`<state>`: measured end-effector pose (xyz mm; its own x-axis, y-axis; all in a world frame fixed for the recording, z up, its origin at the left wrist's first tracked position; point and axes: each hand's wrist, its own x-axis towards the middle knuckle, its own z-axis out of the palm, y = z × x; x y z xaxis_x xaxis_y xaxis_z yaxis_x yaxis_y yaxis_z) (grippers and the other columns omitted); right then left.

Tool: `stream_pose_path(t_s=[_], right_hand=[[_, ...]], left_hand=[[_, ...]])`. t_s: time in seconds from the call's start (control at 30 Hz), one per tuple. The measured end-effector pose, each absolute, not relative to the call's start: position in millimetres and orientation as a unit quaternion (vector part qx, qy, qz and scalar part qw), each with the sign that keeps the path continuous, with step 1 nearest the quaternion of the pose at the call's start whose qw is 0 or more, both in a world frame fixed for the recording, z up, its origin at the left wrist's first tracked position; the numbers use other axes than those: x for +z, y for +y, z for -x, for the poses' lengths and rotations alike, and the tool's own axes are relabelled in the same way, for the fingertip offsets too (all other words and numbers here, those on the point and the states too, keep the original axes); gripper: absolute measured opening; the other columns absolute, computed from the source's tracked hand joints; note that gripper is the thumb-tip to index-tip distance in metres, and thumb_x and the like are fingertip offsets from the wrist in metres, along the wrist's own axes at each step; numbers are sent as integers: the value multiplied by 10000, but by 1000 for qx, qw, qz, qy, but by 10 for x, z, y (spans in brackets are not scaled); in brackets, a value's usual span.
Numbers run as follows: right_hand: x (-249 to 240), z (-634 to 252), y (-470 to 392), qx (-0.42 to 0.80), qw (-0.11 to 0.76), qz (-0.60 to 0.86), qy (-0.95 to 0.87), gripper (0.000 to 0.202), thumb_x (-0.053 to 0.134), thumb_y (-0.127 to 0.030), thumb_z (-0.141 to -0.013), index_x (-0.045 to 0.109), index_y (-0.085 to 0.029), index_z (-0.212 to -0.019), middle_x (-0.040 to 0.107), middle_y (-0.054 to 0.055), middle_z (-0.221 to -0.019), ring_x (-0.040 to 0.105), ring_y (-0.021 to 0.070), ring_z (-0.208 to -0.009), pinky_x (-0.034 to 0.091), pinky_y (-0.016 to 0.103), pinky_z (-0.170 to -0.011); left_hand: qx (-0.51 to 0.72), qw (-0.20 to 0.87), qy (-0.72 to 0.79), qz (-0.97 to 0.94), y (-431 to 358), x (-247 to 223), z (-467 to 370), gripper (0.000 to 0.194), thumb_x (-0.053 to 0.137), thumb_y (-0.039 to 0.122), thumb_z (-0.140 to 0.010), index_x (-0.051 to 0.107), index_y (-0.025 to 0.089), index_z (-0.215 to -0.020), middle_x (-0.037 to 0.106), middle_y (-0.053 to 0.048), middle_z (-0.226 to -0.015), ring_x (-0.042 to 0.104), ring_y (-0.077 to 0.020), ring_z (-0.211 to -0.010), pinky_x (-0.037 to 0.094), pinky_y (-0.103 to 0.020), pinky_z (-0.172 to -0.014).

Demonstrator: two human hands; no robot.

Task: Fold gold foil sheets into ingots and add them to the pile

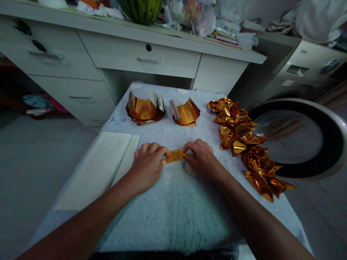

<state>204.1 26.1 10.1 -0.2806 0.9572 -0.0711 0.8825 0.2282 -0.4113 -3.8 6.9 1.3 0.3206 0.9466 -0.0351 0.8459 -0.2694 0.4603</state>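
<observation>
A small folded strip of gold foil paper (175,156) lies between my two hands, low over the cloth-covered table. My left hand (150,162) pinches its left end between thumb and forefinger. At the other end, my right hand (199,159) grips it the same way. Beyond the hands sit two curved stacks of gold foil sheets, a larger left stack (143,108) and a smaller right stack (187,112). Folded gold foil pieces (238,135) form a heap along the table's right side. Pale paper sheets (94,166) lie left of my left hand, partly behind my forearm.
A light patterned cloth (173,209) covers the table. Behind it stands a white drawer desk (168,57) bearing a watermelon (141,9) and plastic bags. At right, a washing machine's open round door (300,139) reaches close to the foil heap.
</observation>
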Motion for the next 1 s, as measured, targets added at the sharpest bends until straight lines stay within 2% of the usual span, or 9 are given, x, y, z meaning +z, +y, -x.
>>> stream_pose_path(t_s=[0.57, 0.7, 0.87, 1.0], right_hand=[[115, -2226, 331, 236, 98, 557, -791, 298, 560, -85, -874, 685, -271, -1071, 571, 40, -970, 501, 210, -986, 344, 368, -911], [67, -2279, 355, 246, 146, 534, -796, 297, 488, -54, -873, 675, -235, -1014, 584, 29, -912, 522, 189, -932, 360, 349, -896], [63, -2213, 308, 208, 292, 488, -796, 159, 494, -117, -898, 635, -186, -917, 605, 45, -895, 543, 188, -910, 395, 326, -848], [58, -2067, 250, 208, 240, 433, -843, 106, 548, -155, -919, 647, -189, -899, 625, 33, -868, 544, 175, -869, 387, 323, -837]], left_hand=[[127, 202, 569, -787, 69, -5, 47, 280, 448, 131, -866, 611, 279, -1040, 590, -28, -1086, 442, -269, -1090, 350, -449, -907], [130, 198, 566, -790, 64, -2, 48, 283, 441, 134, -873, 608, 281, -1048, 587, -26, -1091, 442, -268, -1087, 351, -445, -904], [132, 191, 566, -791, 60, -6, 53, 274, 449, 130, -861, 612, 276, -1026, 590, -28, -1080, 447, -267, -1075, 355, -440, -892], [139, 183, 564, -793, 60, -18, 46, 275, 451, 129, -862, 611, 278, -1029, 588, -26, -1065, 443, -262, -1067, 358, -433, -893]])
